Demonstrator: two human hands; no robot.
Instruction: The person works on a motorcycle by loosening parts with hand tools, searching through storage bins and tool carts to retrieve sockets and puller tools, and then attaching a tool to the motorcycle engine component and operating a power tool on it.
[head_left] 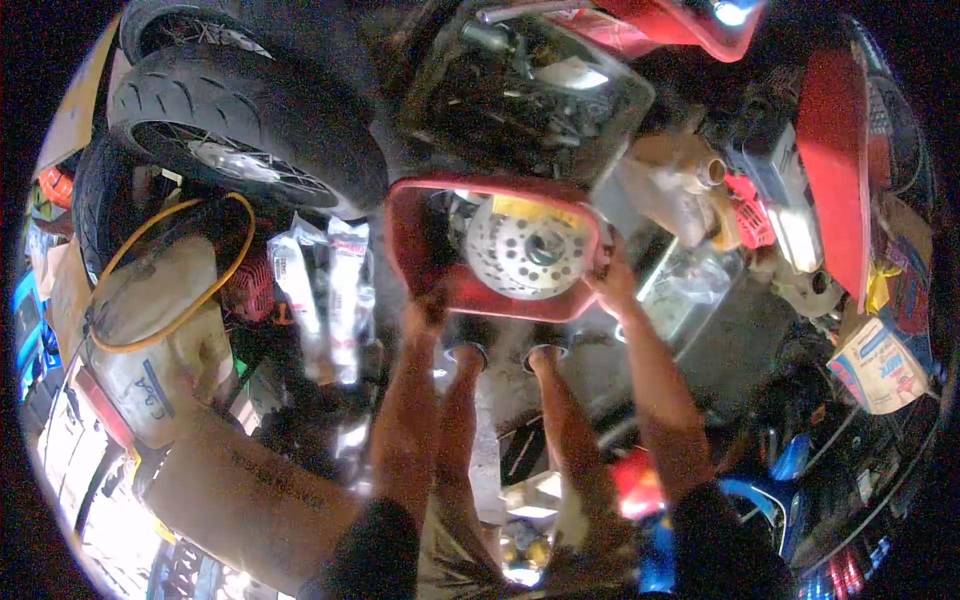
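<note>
Both my hands hold a red plastic tub (410,245) in front of me. My left hand (427,308) grips its near left corner, and my right hand (613,280) is closed on its right side. Inside the tub lies a round silver brake disc (495,262) with many holes and a dark centre. Something yellow (540,208) shows along the disc's far edge. Just beyond the tub is a greyish see-through bin (625,105) with dark metal parts in it.
Motorcycle wheels with tyres (200,90) stand at the far left. Nearer are a white jug-like container (165,370), plastic-wrapped packages (348,290) and a large cardboard box (250,490). To the right are a clear plastic bag (690,275), a red panel (835,170) and a small carton (880,365).
</note>
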